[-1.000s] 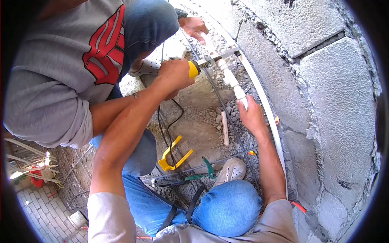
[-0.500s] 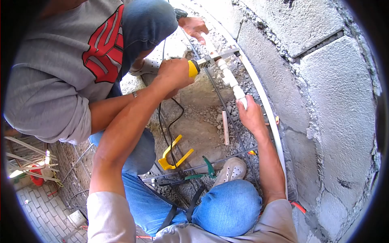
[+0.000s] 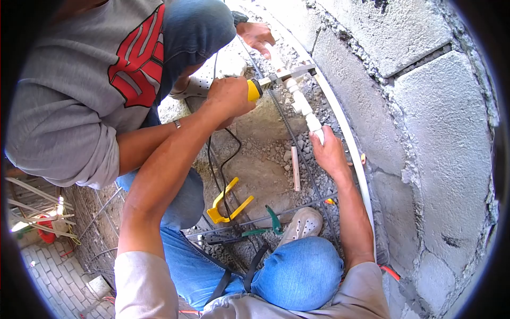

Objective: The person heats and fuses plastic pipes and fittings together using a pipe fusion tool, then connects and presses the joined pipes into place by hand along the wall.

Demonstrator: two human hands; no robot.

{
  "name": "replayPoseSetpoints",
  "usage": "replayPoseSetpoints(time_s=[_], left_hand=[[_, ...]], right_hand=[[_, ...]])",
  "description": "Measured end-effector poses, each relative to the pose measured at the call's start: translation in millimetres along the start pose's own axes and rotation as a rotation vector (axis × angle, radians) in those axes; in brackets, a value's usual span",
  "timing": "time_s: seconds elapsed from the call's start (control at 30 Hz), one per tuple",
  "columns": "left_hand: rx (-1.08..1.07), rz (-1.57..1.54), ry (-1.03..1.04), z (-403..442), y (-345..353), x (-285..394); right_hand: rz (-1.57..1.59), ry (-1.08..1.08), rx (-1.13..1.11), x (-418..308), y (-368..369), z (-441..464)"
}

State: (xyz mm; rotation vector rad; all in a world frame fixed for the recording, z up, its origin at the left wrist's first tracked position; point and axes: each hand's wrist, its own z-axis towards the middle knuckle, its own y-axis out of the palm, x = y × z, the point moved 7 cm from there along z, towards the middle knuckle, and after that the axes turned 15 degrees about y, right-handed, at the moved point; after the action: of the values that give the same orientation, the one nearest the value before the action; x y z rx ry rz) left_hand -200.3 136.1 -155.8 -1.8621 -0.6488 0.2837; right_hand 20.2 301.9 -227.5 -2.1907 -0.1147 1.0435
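My left hand [image 3: 229,101] is closed around the yellow handle [image 3: 254,90] of a pipe fusion welder, whose flat metal heating plate [image 3: 295,72] points toward the wall. My right hand [image 3: 330,151] grips the near end of a white plastic pipe with a tee fitting [image 3: 301,103]. The pipe's far end meets one side of the plate. On the opposite side, a co-worker's hand [image 3: 256,38] holds another white pipe [image 3: 274,57] against it. The co-worker's other forearm [image 3: 146,149] passes behind my left arm; its hand is mostly hidden.
A long white pipe [image 3: 348,130] runs along the concrete block wall [image 3: 441,133]. On the rubble lie a yellow stand [image 3: 217,214], a green-handled cutter [image 3: 274,219], a short pinkish-white strip [image 3: 295,168] and steel bars. The welder's black cord [image 3: 211,165] hangs below.
Almost nothing differs. The heating plate and pipes hold nearly the same place, and the co-worker's body has shifted very slightly.
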Motion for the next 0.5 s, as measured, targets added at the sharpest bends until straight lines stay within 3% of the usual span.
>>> replayPoseSetpoints(time_s=[0.5], left_hand=[[-0.036, -0.006, -0.060, -2.5, -0.3, -0.6]], right_hand=[[0.013, -0.044, -0.004, 0.1, 3.9, 0.4]])
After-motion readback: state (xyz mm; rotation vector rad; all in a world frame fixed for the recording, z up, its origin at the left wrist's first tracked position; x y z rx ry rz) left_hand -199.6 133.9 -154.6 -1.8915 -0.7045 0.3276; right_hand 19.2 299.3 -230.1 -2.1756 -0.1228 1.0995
